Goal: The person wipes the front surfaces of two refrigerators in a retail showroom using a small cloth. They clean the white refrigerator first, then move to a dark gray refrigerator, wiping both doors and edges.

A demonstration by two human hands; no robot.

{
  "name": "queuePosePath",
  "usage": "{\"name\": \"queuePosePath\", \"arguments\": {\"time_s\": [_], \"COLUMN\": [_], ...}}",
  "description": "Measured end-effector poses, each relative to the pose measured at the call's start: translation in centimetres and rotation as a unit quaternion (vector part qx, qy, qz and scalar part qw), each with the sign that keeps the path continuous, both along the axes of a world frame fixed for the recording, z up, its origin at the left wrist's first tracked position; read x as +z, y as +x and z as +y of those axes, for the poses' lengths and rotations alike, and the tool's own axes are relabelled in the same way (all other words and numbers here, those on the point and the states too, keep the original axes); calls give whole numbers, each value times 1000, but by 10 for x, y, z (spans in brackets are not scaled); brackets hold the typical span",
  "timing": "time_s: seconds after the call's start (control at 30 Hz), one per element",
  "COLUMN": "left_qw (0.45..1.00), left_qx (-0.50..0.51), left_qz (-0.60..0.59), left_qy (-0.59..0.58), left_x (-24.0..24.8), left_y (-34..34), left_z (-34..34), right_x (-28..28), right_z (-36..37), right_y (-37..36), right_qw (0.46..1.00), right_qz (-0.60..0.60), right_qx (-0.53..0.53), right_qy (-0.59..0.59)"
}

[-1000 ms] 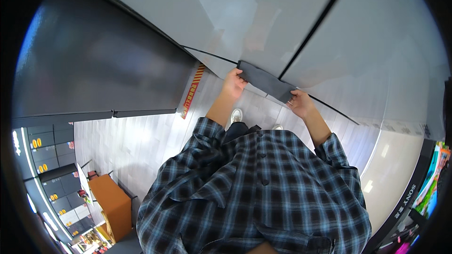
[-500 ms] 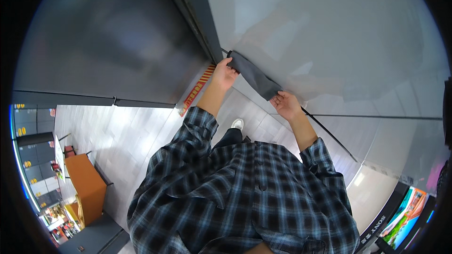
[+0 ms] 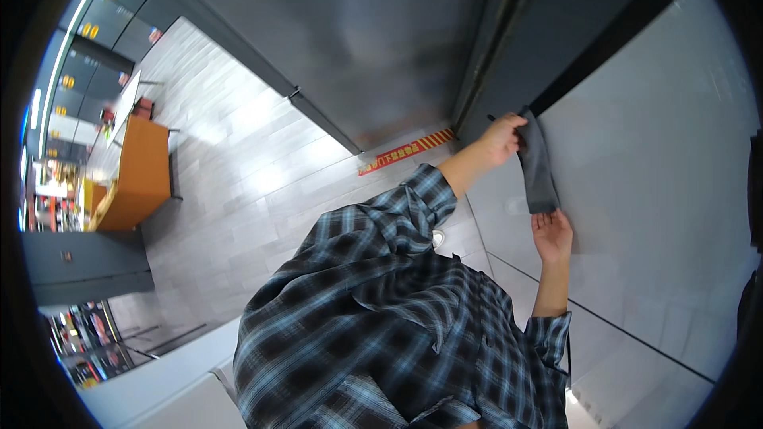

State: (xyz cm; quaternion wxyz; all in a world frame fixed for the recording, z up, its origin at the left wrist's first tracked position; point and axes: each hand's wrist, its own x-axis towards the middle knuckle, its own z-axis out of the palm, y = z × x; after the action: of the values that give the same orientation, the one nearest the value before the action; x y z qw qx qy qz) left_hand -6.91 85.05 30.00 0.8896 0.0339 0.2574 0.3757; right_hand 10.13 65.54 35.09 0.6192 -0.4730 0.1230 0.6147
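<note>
A long dark grey fabric piece (image 3: 538,168), flat and sleeve-like, hangs nearly upright before the glossy light grey panel. I cannot tell exactly what kind of thing it is. My left hand (image 3: 502,137) is closed on its upper end, near the panel's dark edge, with a small black tip showing beside the fingers. My right hand (image 3: 553,237) is at the lower end, palm showing and fingertips at the bottom edge of the fabric; its grip looks light. Both arms are in plaid sleeves.
The glossy light grey panel (image 3: 644,167) fills the right side. A dark grey door-like panel (image 3: 350,40) stands at upper left, with a red and yellow striped floor tape (image 3: 405,151) at its foot. An orange-brown cabinet (image 3: 141,175) and a white table (image 3: 127,103) stand far left.
My view has turned, so the panels and floor have swung round. The fabric now hangs more upright and further right in view, with both hands still at its ends.
</note>
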Motion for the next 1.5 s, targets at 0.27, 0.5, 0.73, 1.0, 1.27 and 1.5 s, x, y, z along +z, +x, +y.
{"name": "queuePosePath", "arguments": {"time_s": [0.27,0.5,0.73,1.0,1.27,1.5], "left_qw": [992,960,992,993,943,909], "left_qx": [-21,-95,-19,-31,81,222], "left_qz": [-75,-217,-127,28,265,342], "left_qy": [103,153,8,-114,-184,-90], "left_x": [54,67,2,-182,-234,-217], "left_y": [-1,5,-29,-124,-190,-225], "left_z": [-6,-9,-30,-129,-211,-205], "right_x": [-2,14,-58,-196,-244,-270], "right_z": [-4,4,55,85,111,145], "right_y": [38,66,111,11,-80,-174], "right_qw": [998,967,954,928,866,831], "right_qz": [-2,-37,-67,-130,-106,-62], "right_qx": [-12,45,87,289,469,536], "right_qy": [64,247,280,194,135,137]}}
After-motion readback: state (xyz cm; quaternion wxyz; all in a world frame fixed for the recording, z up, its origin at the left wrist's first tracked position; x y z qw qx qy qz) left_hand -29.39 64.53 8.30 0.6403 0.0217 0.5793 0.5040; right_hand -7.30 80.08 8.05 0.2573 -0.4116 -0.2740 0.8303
